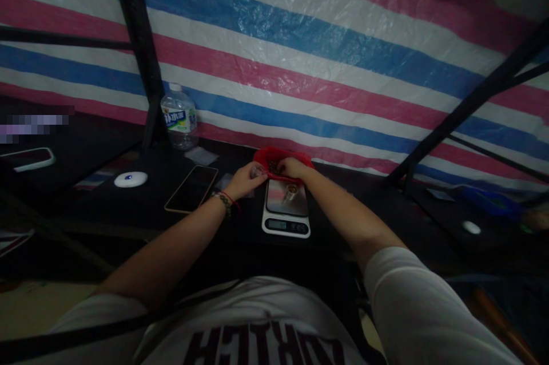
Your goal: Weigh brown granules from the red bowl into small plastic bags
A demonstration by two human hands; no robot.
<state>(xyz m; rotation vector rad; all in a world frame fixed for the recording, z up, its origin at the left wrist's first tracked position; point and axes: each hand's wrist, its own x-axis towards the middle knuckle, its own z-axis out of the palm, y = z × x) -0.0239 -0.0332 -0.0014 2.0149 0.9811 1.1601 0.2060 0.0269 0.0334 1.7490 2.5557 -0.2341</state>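
The red bag (274, 153) sits in the middle of the frame, open at the top, just behind the scale (286, 226). Small dark bits (273, 167) lie inside it. The left hand (244, 181) is at the left edge of the bag, its fingers bent in and pinching something shiny and clear (257, 171) — too small to name. The right hand (295, 168) dips into the bag from the right, fingers curled down at the dark bits. I cannot tell if those fingers pinch any of them.

The scale is white with a shiny top, and its little screen faces the bottom of the frame. The numbers are too dim to read. A small gold-brown thing (292, 191) is on the shiny top, near the bag.

Beads (225, 202) and a red string (234, 200) go round the left wrist. Left of that arm lies a dark phone (191, 189), and farther left a white, round-ended thing (131, 179). A clear bottle (179, 122) stands up in the left part of the frame, with a clear wrap (201, 155) beside it. All these are on a black table (240, 222). A striped sheet (300, 62) — red, white and blue — fills the top of the frame.
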